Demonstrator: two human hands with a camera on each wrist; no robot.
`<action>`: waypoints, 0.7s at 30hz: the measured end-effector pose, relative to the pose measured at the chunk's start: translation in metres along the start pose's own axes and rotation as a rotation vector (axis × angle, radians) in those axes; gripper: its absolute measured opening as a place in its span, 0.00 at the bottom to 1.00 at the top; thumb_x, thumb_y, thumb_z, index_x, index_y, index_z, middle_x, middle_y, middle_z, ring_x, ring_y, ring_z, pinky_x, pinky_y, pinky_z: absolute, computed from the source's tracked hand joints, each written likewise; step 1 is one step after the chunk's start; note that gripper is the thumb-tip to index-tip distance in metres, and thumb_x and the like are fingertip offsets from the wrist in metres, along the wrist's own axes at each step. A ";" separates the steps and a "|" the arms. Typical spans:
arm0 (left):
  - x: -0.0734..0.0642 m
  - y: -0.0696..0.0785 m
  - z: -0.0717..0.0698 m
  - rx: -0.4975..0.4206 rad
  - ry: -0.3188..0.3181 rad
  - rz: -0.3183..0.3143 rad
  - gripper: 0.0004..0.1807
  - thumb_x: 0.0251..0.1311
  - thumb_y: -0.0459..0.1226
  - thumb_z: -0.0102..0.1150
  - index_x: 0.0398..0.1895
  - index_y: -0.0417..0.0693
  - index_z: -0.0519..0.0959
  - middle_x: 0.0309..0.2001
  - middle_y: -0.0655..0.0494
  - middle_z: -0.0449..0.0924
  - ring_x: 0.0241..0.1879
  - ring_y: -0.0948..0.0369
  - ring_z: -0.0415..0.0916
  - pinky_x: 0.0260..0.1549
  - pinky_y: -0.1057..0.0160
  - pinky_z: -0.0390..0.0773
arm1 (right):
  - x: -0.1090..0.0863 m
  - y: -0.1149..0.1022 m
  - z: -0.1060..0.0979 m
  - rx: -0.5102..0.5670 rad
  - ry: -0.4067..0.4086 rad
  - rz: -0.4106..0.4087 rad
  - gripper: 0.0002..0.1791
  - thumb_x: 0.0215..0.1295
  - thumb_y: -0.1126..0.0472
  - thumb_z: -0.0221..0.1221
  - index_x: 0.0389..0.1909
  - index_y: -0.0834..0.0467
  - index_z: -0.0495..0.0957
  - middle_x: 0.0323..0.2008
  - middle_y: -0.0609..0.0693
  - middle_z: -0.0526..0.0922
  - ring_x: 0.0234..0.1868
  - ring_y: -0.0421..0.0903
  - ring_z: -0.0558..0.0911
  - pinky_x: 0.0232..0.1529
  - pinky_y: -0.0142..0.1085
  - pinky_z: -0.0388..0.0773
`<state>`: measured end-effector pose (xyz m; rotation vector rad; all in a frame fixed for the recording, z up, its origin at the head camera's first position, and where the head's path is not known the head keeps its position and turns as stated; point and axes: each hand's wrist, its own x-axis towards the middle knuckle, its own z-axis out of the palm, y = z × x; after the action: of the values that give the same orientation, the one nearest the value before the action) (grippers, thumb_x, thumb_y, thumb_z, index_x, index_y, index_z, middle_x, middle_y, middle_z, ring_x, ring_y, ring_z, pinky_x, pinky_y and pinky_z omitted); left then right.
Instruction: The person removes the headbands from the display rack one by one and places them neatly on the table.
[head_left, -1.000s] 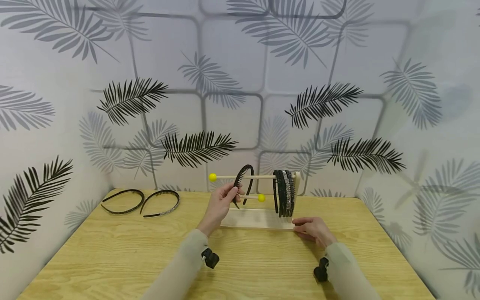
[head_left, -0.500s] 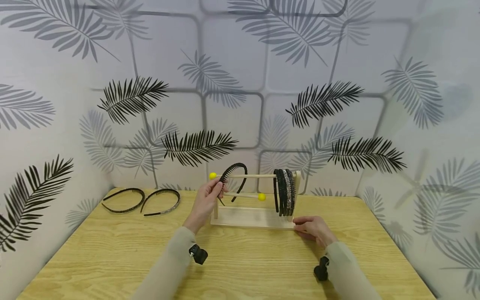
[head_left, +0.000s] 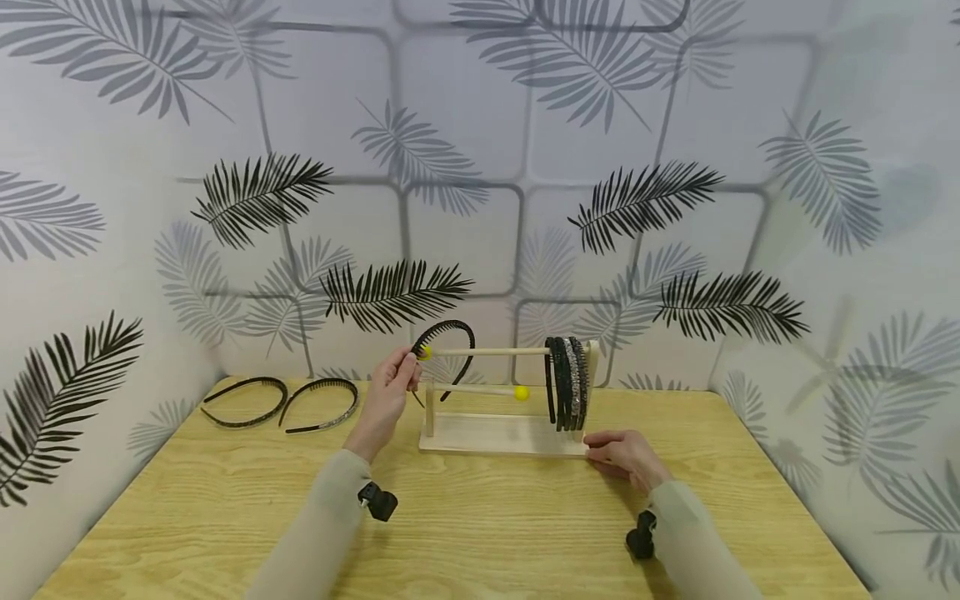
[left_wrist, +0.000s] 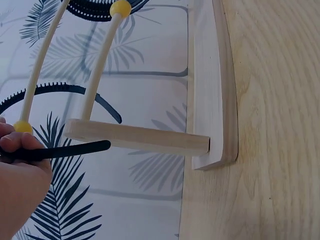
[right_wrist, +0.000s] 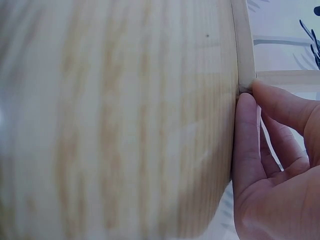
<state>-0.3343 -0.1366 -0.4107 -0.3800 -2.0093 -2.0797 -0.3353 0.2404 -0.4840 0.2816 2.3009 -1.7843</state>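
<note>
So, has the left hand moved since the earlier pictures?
Yes. Against the wooden stand, the left hand has moved leftward with its black headband, now close to the yellow ball on the upper rod.

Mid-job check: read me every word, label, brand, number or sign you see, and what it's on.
None: no readable text in any current view.
Wooden rack: plain wood, no lettering visible.
Held headband: no lettering visible.
Wallpaper: leaves and lines only.
Left wrist camera: too small to tell if anything is printed.
</note>
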 end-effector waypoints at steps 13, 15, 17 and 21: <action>0.001 -0.009 -0.006 -0.099 0.124 -0.003 0.20 0.76 0.42 0.44 0.56 0.36 0.76 0.31 0.56 0.75 0.33 0.63 0.72 0.38 0.67 0.77 | 0.000 0.000 -0.001 -0.003 -0.004 -0.001 0.20 0.63 0.72 0.62 0.56 0.69 0.78 0.57 0.65 0.78 0.37 0.39 0.85 0.44 0.37 0.84; 0.001 -0.011 -0.007 -0.111 0.144 -0.021 0.19 0.75 0.42 0.47 0.56 0.36 0.77 0.31 0.56 0.77 0.34 0.62 0.75 0.38 0.67 0.79 | -0.001 0.000 -0.001 -0.003 -0.006 -0.001 0.20 0.63 0.72 0.62 0.57 0.69 0.77 0.57 0.66 0.78 0.38 0.39 0.85 0.44 0.37 0.84; 0.001 -0.012 -0.009 -0.117 0.159 -0.043 0.18 0.74 0.41 0.49 0.56 0.37 0.78 0.32 0.56 0.80 0.34 0.60 0.78 0.40 0.66 0.81 | -0.001 0.000 -0.001 -0.002 -0.009 0.000 0.20 0.63 0.72 0.61 0.57 0.69 0.77 0.58 0.66 0.77 0.38 0.39 0.85 0.45 0.37 0.84; 0.000 -0.015 -0.013 -0.073 0.164 -0.073 0.18 0.73 0.40 0.51 0.56 0.37 0.78 0.32 0.57 0.82 0.34 0.60 0.80 0.44 0.59 0.82 | -0.001 0.000 -0.001 -0.001 -0.008 0.001 0.20 0.63 0.72 0.61 0.57 0.69 0.77 0.57 0.65 0.78 0.38 0.39 0.85 0.45 0.37 0.84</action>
<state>-0.3397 -0.1488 -0.4254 -0.1446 -1.8838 -2.1550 -0.3348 0.2411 -0.4836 0.2748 2.2957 -1.7800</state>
